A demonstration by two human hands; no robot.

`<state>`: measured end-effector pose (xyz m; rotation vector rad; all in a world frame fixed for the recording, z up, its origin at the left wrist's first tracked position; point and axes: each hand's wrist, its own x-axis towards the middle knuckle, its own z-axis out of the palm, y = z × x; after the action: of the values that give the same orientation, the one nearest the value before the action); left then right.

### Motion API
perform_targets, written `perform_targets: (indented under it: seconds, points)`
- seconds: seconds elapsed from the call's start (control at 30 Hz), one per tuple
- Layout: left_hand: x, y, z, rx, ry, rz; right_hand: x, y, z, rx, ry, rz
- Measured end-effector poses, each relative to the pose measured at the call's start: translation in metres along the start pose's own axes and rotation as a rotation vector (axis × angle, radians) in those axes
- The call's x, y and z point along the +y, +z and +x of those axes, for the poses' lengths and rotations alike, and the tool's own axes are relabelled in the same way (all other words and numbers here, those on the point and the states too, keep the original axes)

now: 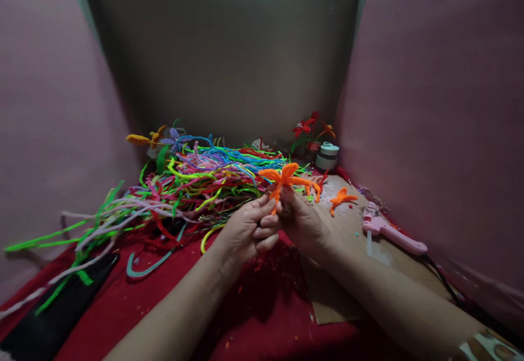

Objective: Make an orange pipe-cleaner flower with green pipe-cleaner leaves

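Note:
An orange pipe-cleaner flower with several looped petals stands above my two hands, which meet at its base. My left hand pinches the lower stem with fingers pressed together. My right hand is closed round the same stem from the right side. A second small orange pipe-cleaner piece lies on the brown board just right of my hands.
A big heap of coloured pipe cleaners covers the red cloth at left. A pink glue gun lies at right. Finished flowers and a small white jar stand at the back. Pink walls close both sides.

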<state>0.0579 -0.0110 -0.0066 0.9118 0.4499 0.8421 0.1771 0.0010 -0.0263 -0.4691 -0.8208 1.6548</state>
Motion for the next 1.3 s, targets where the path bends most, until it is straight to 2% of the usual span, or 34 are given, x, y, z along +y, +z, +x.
perform_targets:
  seconds: [0.1,0.17,0.23,0.33,0.4,0.5,0.6,0.67,0.8,0.93,1.07,1.17,1.3]
  points:
    - [-0.001,0.0,0.0,-0.013,0.018,0.069,-0.001,-0.001,0.0,-0.029,-0.059,0.021]
    - [0.0,0.001,0.001,0.046,0.07,0.285,-0.001,-0.002,0.0,-0.048,-0.065,-0.012]
    - [0.001,0.002,0.002,0.179,0.173,0.614,-0.001,-0.003,0.001,-0.022,-0.083,-0.06]
    - [-0.001,0.002,0.003,0.45,0.342,1.143,-0.001,-0.002,0.003,0.119,-0.173,-0.088]
    - [-0.006,0.001,0.004,0.563,0.414,1.455,-0.001,0.001,0.002,0.192,-0.194,-0.1]
    - [-0.014,-0.003,0.004,0.589,0.5,1.838,0.001,0.004,-0.001,0.241,-0.204,-0.167]
    - [-0.019,-0.007,0.005,0.545,0.578,2.024,0.001,0.005,-0.005,0.243,-0.243,-0.281]
    - [-0.019,-0.008,0.006,0.542,0.631,1.978,0.001,0.004,-0.006,0.207,-0.268,-0.339]
    - [-0.015,-0.003,0.004,0.579,0.714,1.683,-0.001,0.004,-0.007,0.101,-0.304,-0.365]
    - [-0.011,0.006,0.0,0.553,0.701,1.45,-0.001,0.003,-0.007,0.034,-0.315,-0.354]
    - [-0.009,0.011,-0.001,0.501,0.55,1.092,-0.001,0.004,-0.005,0.035,-0.309,-0.278]
    - [-0.008,0.015,0.0,0.447,0.364,0.689,-0.001,0.006,-0.004,0.025,-0.269,-0.17]
    - [-0.005,0.018,-0.001,0.314,0.173,0.231,0.001,0.007,-0.002,0.006,-0.218,-0.092]
